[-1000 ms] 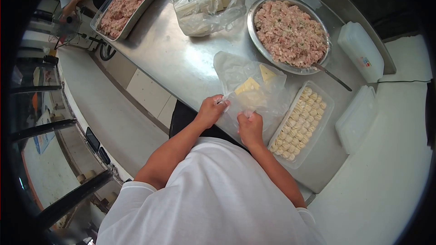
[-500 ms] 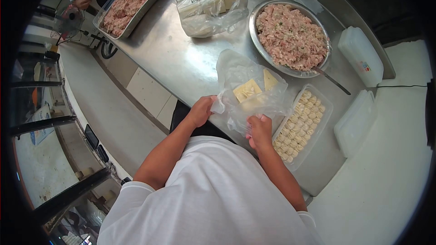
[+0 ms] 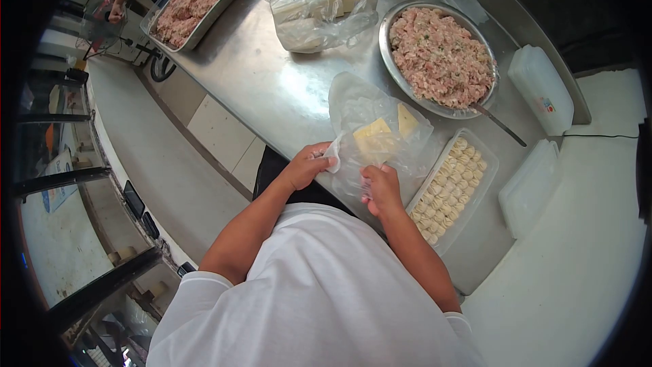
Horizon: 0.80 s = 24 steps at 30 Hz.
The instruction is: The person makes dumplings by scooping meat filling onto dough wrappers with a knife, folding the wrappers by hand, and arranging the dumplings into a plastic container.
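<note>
A clear plastic bag (image 3: 348, 95) lies at the table's near edge, with pale yellow dumpling wrappers (image 3: 375, 138) in it or on it; I cannot tell which. My left hand (image 3: 310, 165) pinches the bag's left edge between thumb and fingers. On the near side, my right hand (image 3: 382, 189) is closed on the bag's film, just below the wrappers. Right of that hand sits a clear plastic tub (image 3: 490, 175) holding rows of folded dumplings (image 3: 451, 187).
Minced filling (image 3: 445, 54) fills a round metal bowl (image 3: 387, 54), a utensil handle (image 3: 501, 126) jutting out. More filling is in a rectangular tray (image 3: 224, 1) at far left. A bagged wrapper stack (image 3: 322, 10) and plastic containers (image 3: 540, 88) stand around. Another person's hands (image 3: 117, 12) show beyond.
My left hand has shifted slightly right and up with the bag's edge. My right hand has moved a little left and up. The other person's hands have moved.
</note>
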Each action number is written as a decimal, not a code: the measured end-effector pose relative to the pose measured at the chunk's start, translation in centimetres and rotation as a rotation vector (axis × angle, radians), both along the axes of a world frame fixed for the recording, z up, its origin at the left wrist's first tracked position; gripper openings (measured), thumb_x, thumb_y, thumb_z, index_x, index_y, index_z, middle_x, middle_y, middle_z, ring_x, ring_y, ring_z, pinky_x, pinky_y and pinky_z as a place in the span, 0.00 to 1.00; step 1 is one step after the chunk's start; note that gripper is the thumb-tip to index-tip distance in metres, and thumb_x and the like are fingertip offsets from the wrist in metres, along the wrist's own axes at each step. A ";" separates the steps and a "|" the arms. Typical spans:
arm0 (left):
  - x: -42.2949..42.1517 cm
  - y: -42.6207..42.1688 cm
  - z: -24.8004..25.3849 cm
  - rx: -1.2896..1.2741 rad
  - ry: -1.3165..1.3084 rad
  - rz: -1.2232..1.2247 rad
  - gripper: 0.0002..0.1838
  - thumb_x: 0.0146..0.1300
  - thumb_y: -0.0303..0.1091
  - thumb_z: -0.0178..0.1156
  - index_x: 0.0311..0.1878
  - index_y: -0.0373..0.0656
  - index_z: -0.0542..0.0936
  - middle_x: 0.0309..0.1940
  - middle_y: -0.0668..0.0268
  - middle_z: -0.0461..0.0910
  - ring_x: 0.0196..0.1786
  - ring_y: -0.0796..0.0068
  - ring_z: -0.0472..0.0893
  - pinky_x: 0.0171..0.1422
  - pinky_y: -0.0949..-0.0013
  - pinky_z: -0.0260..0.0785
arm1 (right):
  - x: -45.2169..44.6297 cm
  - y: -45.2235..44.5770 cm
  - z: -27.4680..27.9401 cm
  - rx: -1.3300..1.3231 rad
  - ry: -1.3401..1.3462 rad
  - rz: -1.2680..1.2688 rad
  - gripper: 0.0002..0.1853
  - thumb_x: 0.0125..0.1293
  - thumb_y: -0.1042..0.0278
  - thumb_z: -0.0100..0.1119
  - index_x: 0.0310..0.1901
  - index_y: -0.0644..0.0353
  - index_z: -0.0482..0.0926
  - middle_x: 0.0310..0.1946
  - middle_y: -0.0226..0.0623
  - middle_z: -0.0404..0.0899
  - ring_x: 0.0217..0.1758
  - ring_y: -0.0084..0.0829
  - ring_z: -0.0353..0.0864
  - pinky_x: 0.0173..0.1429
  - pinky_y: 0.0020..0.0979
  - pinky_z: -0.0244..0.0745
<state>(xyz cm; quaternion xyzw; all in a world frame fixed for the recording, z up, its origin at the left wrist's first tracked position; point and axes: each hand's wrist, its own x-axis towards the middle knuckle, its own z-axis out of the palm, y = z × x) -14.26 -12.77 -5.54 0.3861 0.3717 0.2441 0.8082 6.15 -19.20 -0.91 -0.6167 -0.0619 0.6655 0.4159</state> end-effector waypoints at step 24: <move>-0.4 0.6 -1.5 0.008 0.115 0.071 0.20 0.75 0.40 0.58 0.56 0.31 0.82 0.48 0.60 0.86 0.51 0.70 0.83 0.60 0.65 0.74 | 1.9 -2.1 1.6 0.041 0.095 -0.045 0.07 0.62 0.70 0.62 0.29 0.56 0.73 0.19 0.29 0.70 0.13 0.26 0.65 0.13 0.31 0.60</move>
